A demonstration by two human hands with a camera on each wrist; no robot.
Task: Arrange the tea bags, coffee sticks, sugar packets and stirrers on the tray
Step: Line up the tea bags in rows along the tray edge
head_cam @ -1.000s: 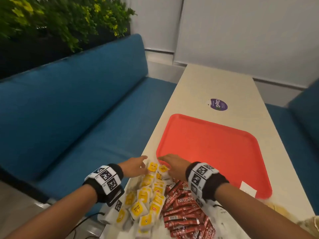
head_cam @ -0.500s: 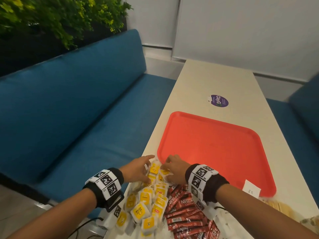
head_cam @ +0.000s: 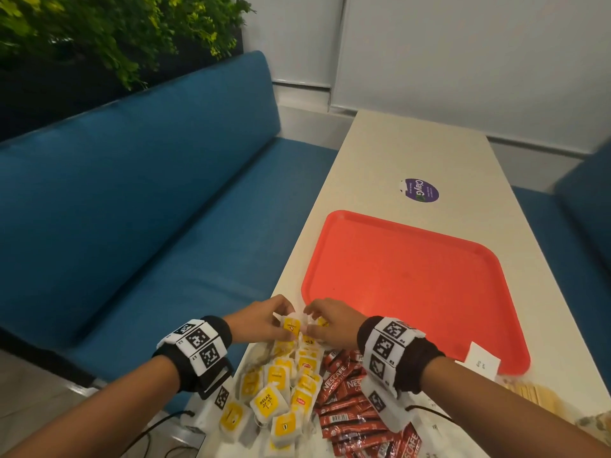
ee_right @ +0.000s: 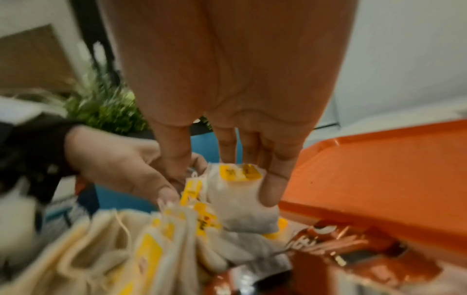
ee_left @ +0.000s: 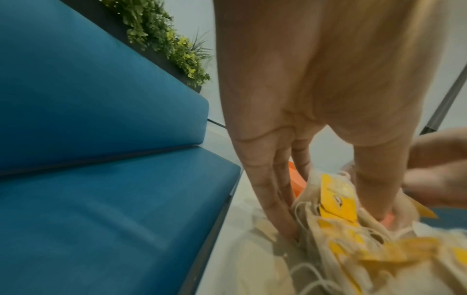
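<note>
two hands meet at the far end of the tea bags [head_cam: 281, 385] heap, just before the red tray [head_cam: 413, 279]. left wrist view: left hand [ee_left: 290, 139] fingers [ee_left: 267, 191] pinch bags. right wrist view: right hand [ee_right: 227, 99] fingers [ee_right: 274, 185] clamp one tea bag [ee_right: 242, 197].

Blue padded bench [head_cam: 139, 206] fills left and centre of frame, green plants [head_cam: 109, 34] along its back at upper left. White wall panels [head_cam: 463, 61] across the top right. Long cream table [head_cam: 413, 160] runs centre-right, second blue seat [head_cam: 585, 226] at right edge. Pale floor [head_cam: 29, 388] lower left.
</note>
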